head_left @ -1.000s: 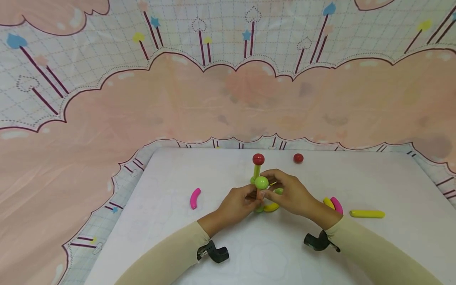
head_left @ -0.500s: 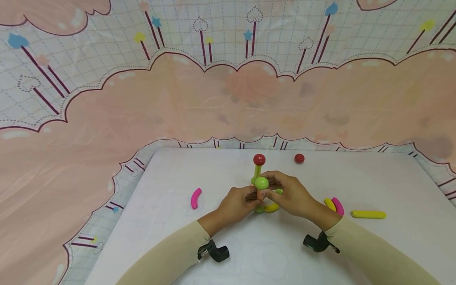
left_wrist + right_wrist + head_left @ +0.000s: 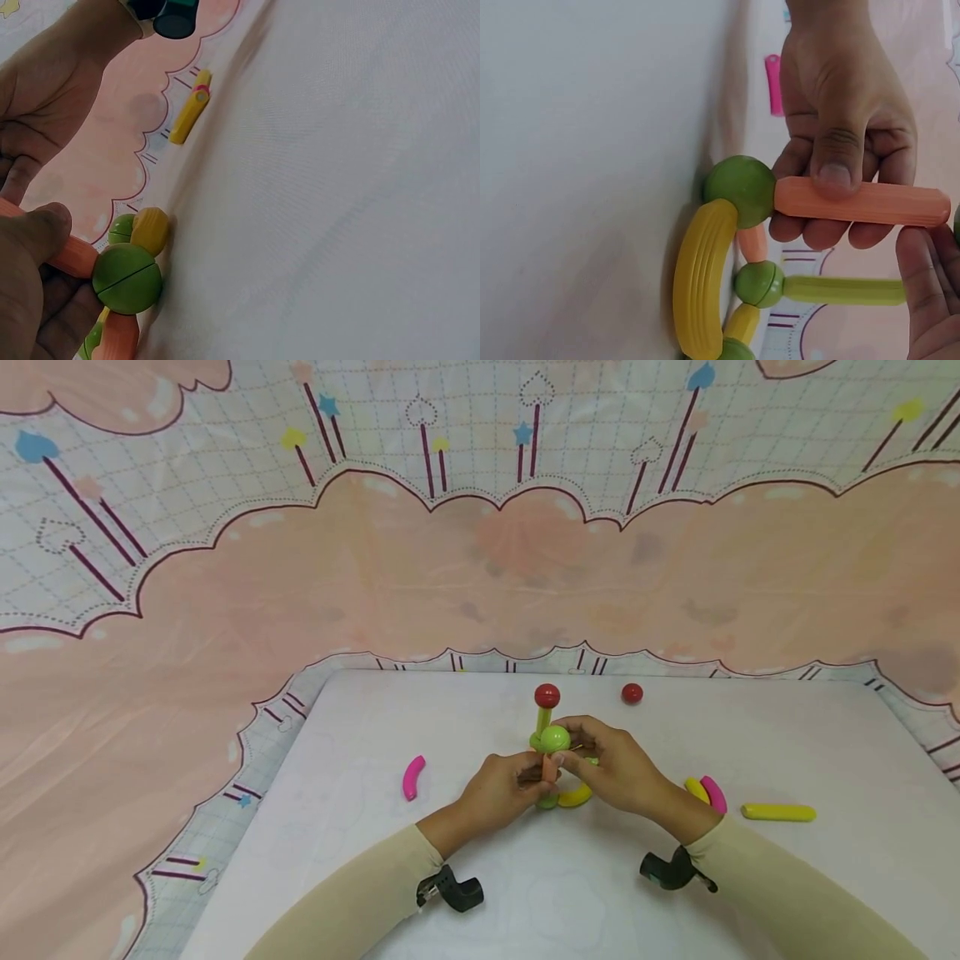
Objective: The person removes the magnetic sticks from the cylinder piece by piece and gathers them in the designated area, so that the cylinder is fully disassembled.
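My left hand [image 3: 498, 789] pinches an upright orange toy rod [image 3: 862, 202] between thumb and fingers. Its lower end meets a green ball [image 3: 127, 277] in a ring of balls and rods by the table. Curved yellow rods [image 3: 701, 289] run between green balls in this ring. At the orange rod's top end, my right hand [image 3: 618, 768] holds another green ball [image 3: 555, 739] with thumb and fingers; much of that grip is hidden in the wrist views. Just behind rises a light green rod [image 3: 543, 720] capped by a red ball [image 3: 547, 695].
A loose red ball [image 3: 632, 693] lies near the white table's [image 3: 420, 718] back edge. To the left is a curved pink rod [image 3: 413, 777]. Beside the right forearm lie a yellow [image 3: 696, 790] and a pink curved rod [image 3: 714, 794], then a straight yellow-green rod [image 3: 778, 812].
My right hand and the green ball have shifted slightly up and right, so more of the orange rod's top shows. The left hand has stayed nearly still.
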A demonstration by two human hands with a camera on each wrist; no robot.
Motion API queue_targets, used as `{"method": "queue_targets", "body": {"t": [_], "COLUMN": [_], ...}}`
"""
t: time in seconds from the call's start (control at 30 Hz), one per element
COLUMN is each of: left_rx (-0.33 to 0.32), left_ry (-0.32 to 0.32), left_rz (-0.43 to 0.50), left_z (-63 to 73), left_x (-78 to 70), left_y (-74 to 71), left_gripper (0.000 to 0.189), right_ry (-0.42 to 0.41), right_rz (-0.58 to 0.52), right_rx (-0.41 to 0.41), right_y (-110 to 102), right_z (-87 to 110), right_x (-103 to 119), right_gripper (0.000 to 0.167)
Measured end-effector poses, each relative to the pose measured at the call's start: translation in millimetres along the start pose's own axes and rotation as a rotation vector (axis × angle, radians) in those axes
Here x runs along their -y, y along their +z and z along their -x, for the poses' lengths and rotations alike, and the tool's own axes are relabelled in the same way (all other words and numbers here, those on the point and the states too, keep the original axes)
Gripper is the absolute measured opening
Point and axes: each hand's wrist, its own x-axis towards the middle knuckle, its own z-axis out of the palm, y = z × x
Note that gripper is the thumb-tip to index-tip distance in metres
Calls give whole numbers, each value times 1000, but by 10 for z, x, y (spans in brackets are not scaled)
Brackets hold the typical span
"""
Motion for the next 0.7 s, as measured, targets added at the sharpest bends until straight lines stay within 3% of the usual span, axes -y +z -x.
{"method": "queue_targets", "body": {"t": [0.37,0.7], "left_rx": [-12,-19], "left_ry": [1,-10], "left_rz": [-41,-46], "left_z": [-2,10], "left_x": [15,-2], "left_y": [6,7], "left_gripper": [32,32], "right_ry": [-76,16], "right_rz": [64,157], "right_rx": [-59,-109], "right_y": [-94,-264], "right_z": [1,23], "right_x": [-120,-259], "right_gripper": [48,51]}}
